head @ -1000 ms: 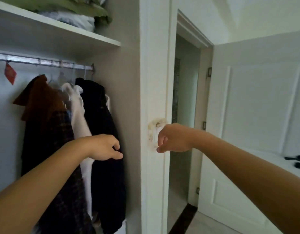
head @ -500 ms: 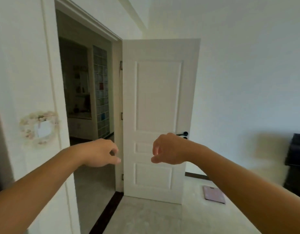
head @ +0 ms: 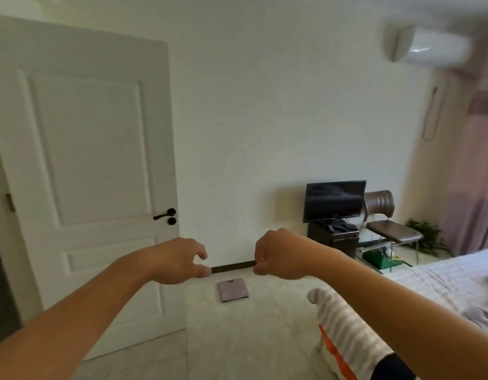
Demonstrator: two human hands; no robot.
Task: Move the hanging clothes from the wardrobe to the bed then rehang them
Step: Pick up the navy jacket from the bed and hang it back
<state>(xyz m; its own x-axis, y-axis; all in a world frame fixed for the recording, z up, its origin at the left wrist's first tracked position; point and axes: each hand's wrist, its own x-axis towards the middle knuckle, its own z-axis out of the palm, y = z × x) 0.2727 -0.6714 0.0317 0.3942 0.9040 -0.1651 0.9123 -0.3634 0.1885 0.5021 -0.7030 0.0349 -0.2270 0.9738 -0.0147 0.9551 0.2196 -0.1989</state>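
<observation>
1. Before the chest, the left hand (head: 179,260) and right hand (head: 278,255) hang side by side with a small gap between them; both have curled fingers and hold nothing.
2. Right of the right hand lies the bed (head: 440,281) under a pale striped cover; no hanging clothes can be made out on it.
3. Left of the left hand stands a white door (head: 83,165). Below the gap between the hands a pink scale (head: 232,290) lies on the floor. Beyond the right hand are a television (head: 334,200) and a brown chair (head: 388,223).
</observation>
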